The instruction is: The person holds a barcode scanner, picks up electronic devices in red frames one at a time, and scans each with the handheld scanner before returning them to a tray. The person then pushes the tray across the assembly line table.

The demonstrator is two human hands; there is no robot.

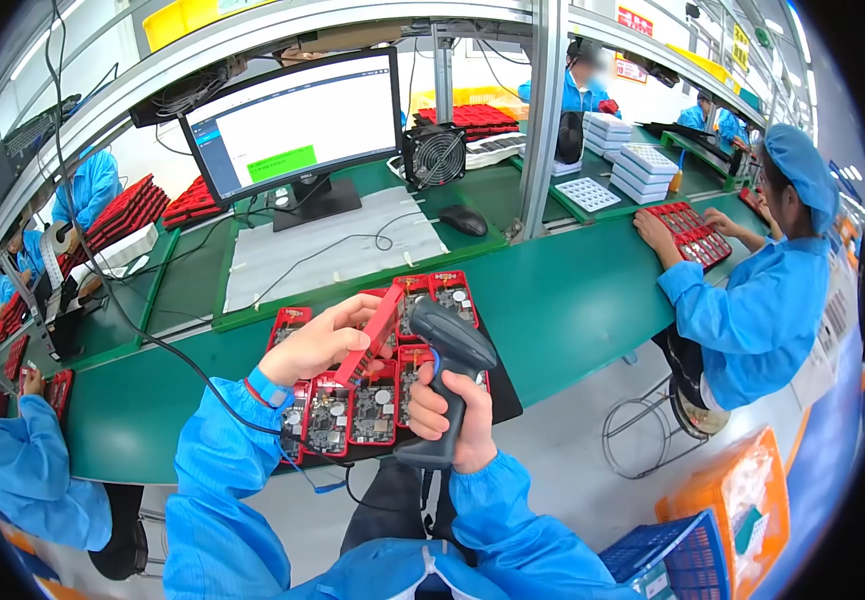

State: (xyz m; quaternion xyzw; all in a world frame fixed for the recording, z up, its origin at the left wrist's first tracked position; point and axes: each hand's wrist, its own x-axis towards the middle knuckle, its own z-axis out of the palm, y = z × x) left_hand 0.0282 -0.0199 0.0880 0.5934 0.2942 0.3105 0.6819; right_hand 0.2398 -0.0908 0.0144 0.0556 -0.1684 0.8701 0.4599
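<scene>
My left hand (320, 343) is closed on a red-framed circuit board (372, 335), which it holds tilted on edge above the bench. In my right hand (452, 412) is a black barcode scanner (449, 345), gripped by its handle with the head up close to the raised board. Below both hands, several more red-framed circuit boards (372, 412) lie in rows on a black mat (504, 392). A wristband (268, 388) sits on my left wrist. The face of the raised board is mostly turned away from me.
A monitor (297, 120) stands behind the boards, with a mouse (463, 220) and small fan (434, 156) nearby. Co-workers sit left and right; the right one (752, 290) handles a red tray (689, 236). A black cable (142, 330) hangs across my left arm. Crates (742, 500) stand lower right.
</scene>
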